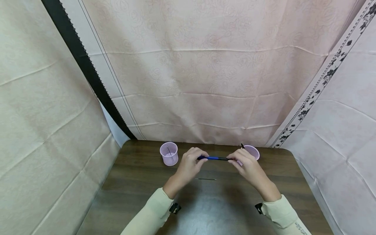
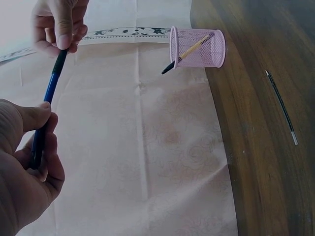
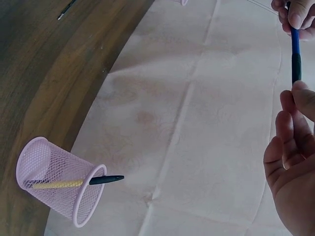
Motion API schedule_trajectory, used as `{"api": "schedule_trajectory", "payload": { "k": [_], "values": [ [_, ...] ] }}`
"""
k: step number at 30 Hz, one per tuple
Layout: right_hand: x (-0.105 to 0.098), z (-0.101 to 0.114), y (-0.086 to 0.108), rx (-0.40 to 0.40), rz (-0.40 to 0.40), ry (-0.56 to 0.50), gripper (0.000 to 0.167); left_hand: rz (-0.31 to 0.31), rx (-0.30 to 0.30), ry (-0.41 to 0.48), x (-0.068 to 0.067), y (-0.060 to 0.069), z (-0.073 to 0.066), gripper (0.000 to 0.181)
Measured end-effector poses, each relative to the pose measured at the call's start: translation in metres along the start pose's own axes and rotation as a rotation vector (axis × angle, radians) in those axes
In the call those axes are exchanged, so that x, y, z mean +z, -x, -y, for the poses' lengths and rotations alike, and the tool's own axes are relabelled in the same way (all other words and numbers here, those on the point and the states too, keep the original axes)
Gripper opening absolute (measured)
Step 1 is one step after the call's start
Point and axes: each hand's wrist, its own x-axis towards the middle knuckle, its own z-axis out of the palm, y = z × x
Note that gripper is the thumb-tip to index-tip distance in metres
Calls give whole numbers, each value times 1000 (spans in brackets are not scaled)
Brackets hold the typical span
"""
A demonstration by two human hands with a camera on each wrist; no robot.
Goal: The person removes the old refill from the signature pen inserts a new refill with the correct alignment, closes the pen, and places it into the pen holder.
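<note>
A blue pen [image 1: 216, 158] with a black grip section is held level above the table between both hands. My left hand [image 1: 188, 165] pinches its blue end between thumb and fingers. At the other end, my right hand [image 1: 248, 164] pinches the black section with thumb and fingertips. A thin dark pen refill [image 2: 281, 106] lies on the table below the hands. Just behind my right hand stands a pink mesh cup [image 3: 64, 172], with a yellow pen [image 3: 59, 185] with a black end leaning in it.
A second pink mesh cup [image 1: 165, 156] stands to the left of my left hand, with a thin dark stick inside. The brown wooden table [image 1: 123, 195] ends at a pale patterned cloth [image 1: 205, 98] behind. More cloth hangs on both sides.
</note>
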Motion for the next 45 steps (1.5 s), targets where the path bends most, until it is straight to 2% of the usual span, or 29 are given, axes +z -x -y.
{"api": "schedule_trajectory", "payload": {
  "k": [6,12,16,20,22,31,36,39,41,44,45],
  "values": [
    [-1,-1,1,14,24,10,23,10,-5,-9,0,0,1,9],
    [0,-2,1,-4,21,15,29,-17,15,-21,2,0,3,9],
    [0,-2,0,-18,16,16,14,-26,22,-24,2,-1,3,9],
    [0,-3,0,-20,8,27,39,-9,27,-23,2,-1,3,9],
    [0,-2,0,-19,5,27,42,3,33,-22,2,-2,3,9],
    [-2,-2,1,-36,14,31,34,19,55,-23,1,-2,1,9],
    [-3,-2,3,-11,38,13,5,13,81,-40,1,-2,0,9],
    [-3,-2,3,0,45,9,19,13,86,-44,2,-2,0,9],
    [-3,-2,3,9,46,14,23,15,80,-43,2,-1,1,9],
    [-1,-2,4,14,46,11,24,20,62,-40,3,-1,2,8],
    [-1,-3,4,16,46,7,19,20,59,-39,4,0,2,8]
  ]
}}
